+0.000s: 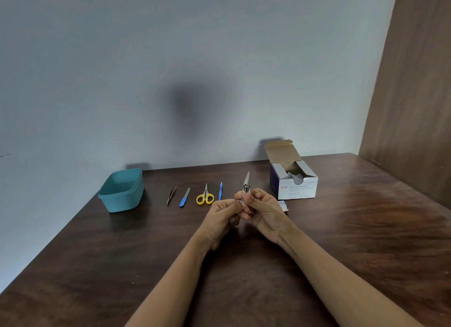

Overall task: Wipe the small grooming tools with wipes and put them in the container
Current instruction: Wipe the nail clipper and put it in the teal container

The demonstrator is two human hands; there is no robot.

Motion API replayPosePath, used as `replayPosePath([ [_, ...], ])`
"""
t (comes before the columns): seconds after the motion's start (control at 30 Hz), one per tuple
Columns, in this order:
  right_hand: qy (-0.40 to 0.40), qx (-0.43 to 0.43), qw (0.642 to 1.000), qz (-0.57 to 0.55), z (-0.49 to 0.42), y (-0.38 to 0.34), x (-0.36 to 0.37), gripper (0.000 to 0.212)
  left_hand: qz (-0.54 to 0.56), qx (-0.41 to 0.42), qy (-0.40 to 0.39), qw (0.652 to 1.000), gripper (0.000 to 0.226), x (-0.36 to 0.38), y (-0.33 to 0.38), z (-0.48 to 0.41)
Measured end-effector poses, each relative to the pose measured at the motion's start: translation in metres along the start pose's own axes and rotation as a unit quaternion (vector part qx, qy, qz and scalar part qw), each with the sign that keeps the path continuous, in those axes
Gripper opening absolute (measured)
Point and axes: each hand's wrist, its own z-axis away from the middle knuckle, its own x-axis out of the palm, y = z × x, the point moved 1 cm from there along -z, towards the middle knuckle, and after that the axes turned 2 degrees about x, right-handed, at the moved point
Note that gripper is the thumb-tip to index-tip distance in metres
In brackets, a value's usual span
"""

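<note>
Hands met over the middle of the table [366, 229] in the head view, raised a little off the wood. The left hand [223, 215] and the right hand [262, 210] both had their fingers curled in, pinching the lower end of the nail clipper [246, 186] between them. From where I stood, that two-handed grip looked meant to steady the small tool while it was rubbed. A pale scrap showed at the fingertips and may have been the wipe, but it was too small to be sure. The clipper's long axis ran up and away from the person, its thin metal end pointing toward the wall and leaning slightly right.

A torn wrapper [283, 205] lay just beside the right hand, in front of the open box of alcohol swabs [296, 188], handy for the next wipe. To the left, four tools lay in a row awaiting their turn: tweezers [171, 194], a blue nail file [184, 197], yellow scissors [205, 196] and a blue cuticle tool [220, 192], all lengthwise, tips toward the wall. The teal container [122, 202] sat at the row's far left, well apart from the hands. I could see no tool in it, so the job seemed barely begun.
</note>
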Motion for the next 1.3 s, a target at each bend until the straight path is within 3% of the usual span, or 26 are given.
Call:
replayPosePath([
  [0.2,0.039,-0.015,0.998,0.039,-0.001,-0.002,-0.003,0.03,-0.039,-0.012,0.046,0.998,0.026,0.002,-0.002,0.0],
  [0.37,0.09,-0.065,0.989,0.097,-0.001,-0.003,-0.009,0.038,-0.082,-0.015,0.068,0.994,0.029,0.003,-0.005,-0.003],
  [0.57,0.119,-0.068,0.984,0.113,-0.003,-0.005,-0.014,0.046,0.015,-0.033,0.15,0.988,0.015,0.001,-0.003,-0.008],
  [0.7,0.105,-0.039,0.985,0.128,-0.002,-0.003,-0.012,0.047,0.059,-0.017,0.123,0.99,0.019,-0.003,-0.004,-0.009],
  [0.97,0.081,-0.008,0.983,0.167,-0.004,-0.002,-0.014,0.055,0.029,-0.028,0.072,0.997,0.024,-0.006,-0.003,-0.007],
  [1.3,0.045,-0.009,0.979,0.201,-0.001,-0.003,-0.012,0.044,0.065,-0.015,0.064,0.996,0.016,-0.009,-0.006,-0.009],
])
